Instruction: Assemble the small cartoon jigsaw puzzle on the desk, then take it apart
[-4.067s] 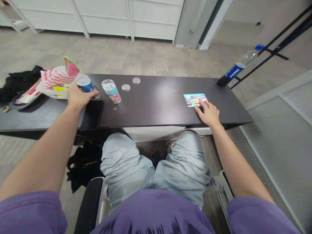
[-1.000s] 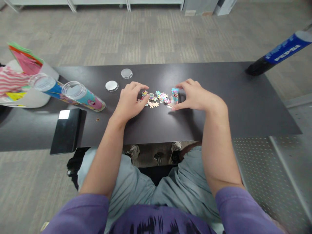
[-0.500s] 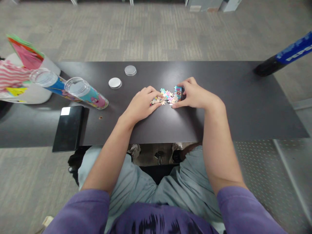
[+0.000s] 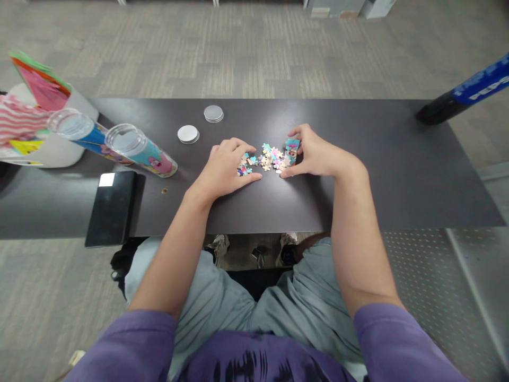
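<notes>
Small jigsaw puzzle pieces [image 4: 272, 157], pink, teal and cream, lie in a loose heap on the dark table. My left hand [image 4: 226, 167] is curved around the heap's left part, thumb and fingers apart, with several pieces lying between them. My right hand [image 4: 316, 152] frames a small, colourful rectangular puzzle section [image 4: 292, 149] at the heap's right side. Its fingers are at the section's far edge and its thumb at the near edge. The palm side and part of the section's right edge are hidden.
Two clear-topped printed tubes [image 4: 149, 155] and a black tablet-like slab [image 4: 112, 207] are on the left, near a white bin [image 4: 66, 148] of coloured items. Two stacks of round discs [image 4: 213, 113] lie farther back. A blue-black cylinder [image 4: 457, 101] stands at the right end.
My left hand has shifted left and its fingers have spread, with several pieces drawn apart from the heap. My right hand has barely moved beside the puzzle section.
</notes>
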`<state>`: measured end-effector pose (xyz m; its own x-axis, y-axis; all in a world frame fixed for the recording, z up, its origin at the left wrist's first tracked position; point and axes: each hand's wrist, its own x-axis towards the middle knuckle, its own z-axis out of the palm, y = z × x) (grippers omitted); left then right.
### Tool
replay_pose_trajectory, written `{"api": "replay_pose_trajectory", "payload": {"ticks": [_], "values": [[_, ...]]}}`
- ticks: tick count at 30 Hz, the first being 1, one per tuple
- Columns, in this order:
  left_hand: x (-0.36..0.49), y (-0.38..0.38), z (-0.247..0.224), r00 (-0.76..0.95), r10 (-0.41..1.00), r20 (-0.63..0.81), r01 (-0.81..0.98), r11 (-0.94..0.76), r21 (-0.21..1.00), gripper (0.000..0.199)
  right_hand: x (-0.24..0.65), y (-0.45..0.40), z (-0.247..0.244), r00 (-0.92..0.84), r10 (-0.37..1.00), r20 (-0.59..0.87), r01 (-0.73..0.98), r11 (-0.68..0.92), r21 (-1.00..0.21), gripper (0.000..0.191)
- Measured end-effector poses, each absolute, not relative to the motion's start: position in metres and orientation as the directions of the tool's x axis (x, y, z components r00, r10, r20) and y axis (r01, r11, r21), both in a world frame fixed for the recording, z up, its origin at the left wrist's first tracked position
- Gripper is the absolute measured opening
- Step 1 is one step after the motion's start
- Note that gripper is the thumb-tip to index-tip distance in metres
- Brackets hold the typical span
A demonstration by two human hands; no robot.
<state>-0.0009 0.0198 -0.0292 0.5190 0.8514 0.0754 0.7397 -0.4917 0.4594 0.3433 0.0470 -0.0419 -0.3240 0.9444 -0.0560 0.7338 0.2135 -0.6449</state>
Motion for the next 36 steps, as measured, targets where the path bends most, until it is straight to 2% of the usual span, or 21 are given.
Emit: {"api": "replay_pose_trajectory", "payload": {"ticks": [5,10,12,15,18,21,25,28,30,32,35,36], "values": [[0.005,0.012,-0.025,0.465,0.882,0.083,0.782,-0.452,0.43,0.074,0.339,0.042,-0.034,-0.346,0.937,-0.041,0.736,0.245,-0.631,0.112],[-0.007,0.009,-0.026,0.369,0.929,0.032,0.863,-0.355,0.36,0.085,0.333,0.039,-0.023,-0.37,0.928,-0.042,0.754,0.274,-0.597,0.083],[-0.011,0.01,-0.032,0.404,0.914,0.048,0.84,-0.391,0.376,0.077,0.33,0.037,-0.018,-0.358,0.932,-0.062,0.758,0.252,-0.602,0.076],[-0.008,0.011,-0.043,0.481,0.869,0.115,0.756,-0.478,0.447,0.054,0.325,0.036,-0.011,-0.349,0.935,-0.06,0.751,0.241,-0.615,0.064],[0.002,0.013,-0.05,0.532,0.827,0.182,0.685,-0.546,0.482,0.036,0.318,0.036,-0.009,-0.356,0.934,0.012,0.732,0.287,-0.617,0.051],[0.012,0.014,-0.053,0.559,0.796,0.233,0.636,-0.592,0.495,0.03,0.308,0.037,-0.009,-0.346,0.932,0.11,0.696,0.334,-0.636,0.04],[0.016,0.013,-0.05,0.512,0.808,0.291,0.643,-0.586,0.494,0.044,0.295,0.034,-0.01,-0.338,0.914,0.226,0.597,0.394,-0.699,0.033],[0.019,0.007,-0.045,0.46,0.836,0.301,0.703,-0.549,0.452,0.071,0.287,0.032,-0.012,-0.365,0.889,0.276,0.473,0.432,-0.767,0.032],[0.022,0.004,-0.042,0.448,0.845,0.29,0.724,-0.534,0.437,0.08,0.283,0.032,-0.014,-0.414,0.869,0.271,0.404,0.442,-0.801,0.033],[0.024,0.005,-0.04,0.46,0.846,0.27,0.73,-0.533,0.428,0.068,0.282,0.034,-0.016,-0.462,0.849,0.258,0.368,0.448,-0.815,0.032],[0.025,0.011,-0.04,0.45,0.856,0.256,0.744,-0.518,0.423,0.03,0.286,0.036,-0.019,-0.475,0.839,0.266,0.374,0.466,-0.802,0.029],[0.024,0.013,-0.04,0.44,0.858,0.265,0.742,-0.513,0.431,0.024,0.289,0.036,-0.02,-0.461,0.842,0.279,0.385,0.473,-0.792,0.027]]}}
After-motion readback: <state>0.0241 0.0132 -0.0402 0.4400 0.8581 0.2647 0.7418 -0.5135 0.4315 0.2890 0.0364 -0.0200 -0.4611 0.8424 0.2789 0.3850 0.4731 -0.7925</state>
